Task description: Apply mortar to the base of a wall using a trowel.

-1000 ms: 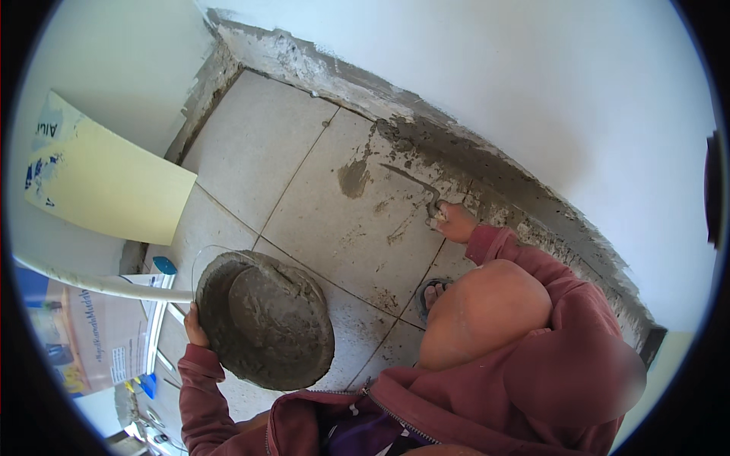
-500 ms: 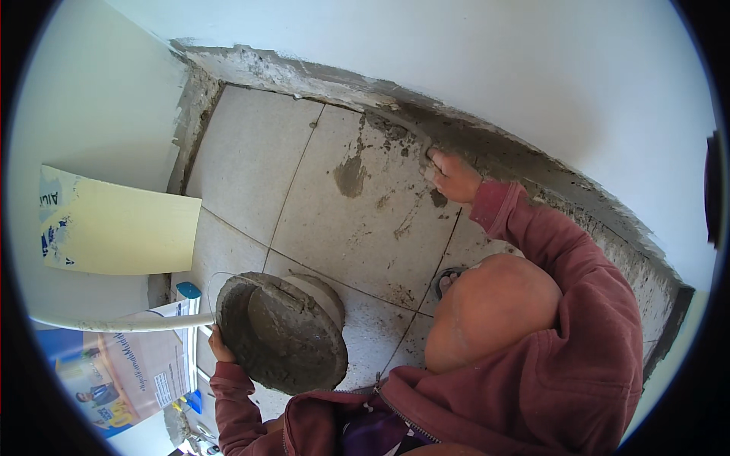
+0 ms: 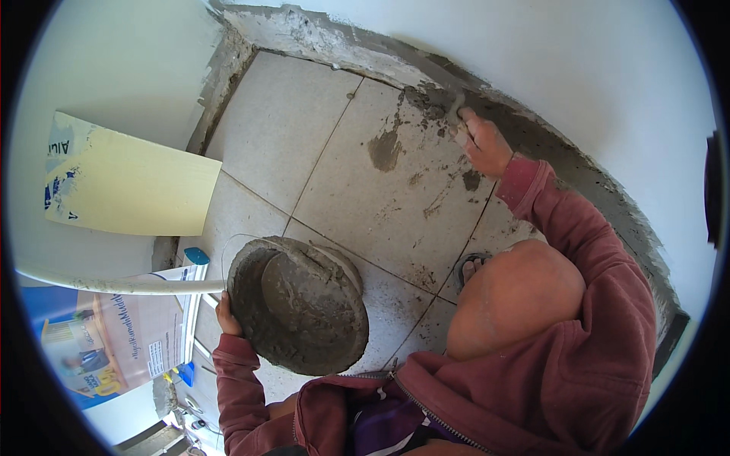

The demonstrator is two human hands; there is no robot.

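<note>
My left hand [image 3: 228, 316] grips the rim of a round bucket [image 3: 351, 266], which is tilted so its mouth faces me. Wet grey mortar [image 3: 304, 292] coats its inside and lies in it. My right hand [image 3: 487, 144] is closed by the foot of the wall, low over the floor tiles. A small mortar-coated hand tool [image 3: 458, 105] pokes out past its fingers against the wall base; its exact kind is hard to make out. Beside it lies a lump of mortar [image 3: 430, 102] at the wall's edge.
Pale floor tiles [image 3: 304, 121] carry mortar smears. A rough grey strip [image 3: 547, 140] runs along the base of the white wall [image 3: 532, 45]. At left are a yellow board [image 3: 137, 178], a white pipe [image 3: 152, 286] and a printed banner [image 3: 129, 334]. My bent knee [image 3: 517, 296] is near the bucket.
The whole scene has shifted up and right in view. My right hand stays low at the wall base with the tool. My left hand keeps its hold on the bucket rim.
</note>
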